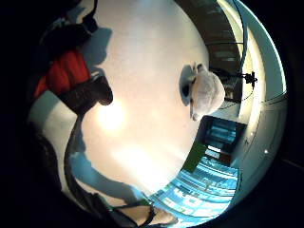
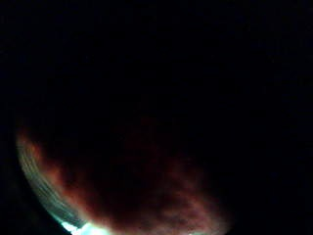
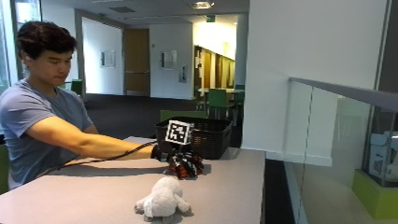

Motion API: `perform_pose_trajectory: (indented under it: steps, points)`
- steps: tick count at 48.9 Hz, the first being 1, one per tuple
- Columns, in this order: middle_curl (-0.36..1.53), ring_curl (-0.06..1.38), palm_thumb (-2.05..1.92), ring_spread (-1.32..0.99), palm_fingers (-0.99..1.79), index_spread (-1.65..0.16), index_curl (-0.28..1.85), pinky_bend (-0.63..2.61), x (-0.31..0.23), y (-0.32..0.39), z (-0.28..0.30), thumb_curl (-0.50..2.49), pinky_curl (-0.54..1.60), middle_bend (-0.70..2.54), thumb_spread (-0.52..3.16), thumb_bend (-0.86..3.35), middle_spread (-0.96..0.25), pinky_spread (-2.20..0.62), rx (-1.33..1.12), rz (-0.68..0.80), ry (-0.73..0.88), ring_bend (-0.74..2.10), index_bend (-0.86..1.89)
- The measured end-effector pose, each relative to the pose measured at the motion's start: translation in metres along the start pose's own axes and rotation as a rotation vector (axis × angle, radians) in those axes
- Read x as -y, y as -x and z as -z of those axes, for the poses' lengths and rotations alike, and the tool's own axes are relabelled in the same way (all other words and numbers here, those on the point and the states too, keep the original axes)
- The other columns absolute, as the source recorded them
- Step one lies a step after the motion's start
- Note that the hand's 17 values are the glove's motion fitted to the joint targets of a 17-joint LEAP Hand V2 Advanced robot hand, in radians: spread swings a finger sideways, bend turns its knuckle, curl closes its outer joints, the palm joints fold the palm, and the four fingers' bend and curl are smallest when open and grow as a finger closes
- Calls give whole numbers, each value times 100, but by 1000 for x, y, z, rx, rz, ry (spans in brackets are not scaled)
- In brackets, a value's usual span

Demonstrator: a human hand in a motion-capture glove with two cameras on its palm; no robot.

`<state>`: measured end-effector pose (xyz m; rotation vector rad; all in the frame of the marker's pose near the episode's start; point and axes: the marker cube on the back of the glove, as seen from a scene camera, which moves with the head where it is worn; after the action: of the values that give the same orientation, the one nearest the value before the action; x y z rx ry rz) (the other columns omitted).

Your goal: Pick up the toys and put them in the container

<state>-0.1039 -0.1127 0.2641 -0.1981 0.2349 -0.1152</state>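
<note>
While the gloved right hand [image 3: 184,163] grips a red toy [image 3: 181,169] just before the basket [image 3: 194,135], lifting it clear of the rim would avoid snagging.

I see a red toy [image 3: 183,168] in my grip [image 3: 180,161], its surface soft and cloth-like against the matt black fabric of the glove. Near the grip, the white toy [image 3: 163,198] looks plush and fuzzy, lying on a smooth table [image 3: 87,191] with a slight sheen. Just behind the grip stands a container [image 3: 208,135] of dark woven wicker, rough-textured and matt.
</note>
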Motion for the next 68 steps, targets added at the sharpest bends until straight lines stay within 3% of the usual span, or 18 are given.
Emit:
perform_pose_trajectory:
  steps: [15,26,36,50,62,68]
  points:
    - [33,40,-5,-17,33,-40,8,141,-1,4,8,21,31,43,108,-4,-12,-20,95,7,-1,109,15]
    - [37,44,39,-34,88,-40,13,129,0,2,8,31,30,48,144,25,-27,-37,226,-75,-73,127,20]
    - [41,46,61,-39,94,-39,18,121,2,-16,23,43,34,46,133,32,-37,-41,316,-112,-42,121,21]
    - [45,44,72,-43,104,-39,24,111,-5,-55,155,57,36,42,104,27,-43,-43,323,-126,-186,111,20]
    - [49,44,75,-45,106,-39,29,105,-22,-13,278,67,37,38,84,23,-47,-44,329,-102,-320,106,20]
    - [51,45,76,-45,108,-39,31,103,-45,28,317,72,38,36,78,21,-48,-44,318,202,-407,105,19]
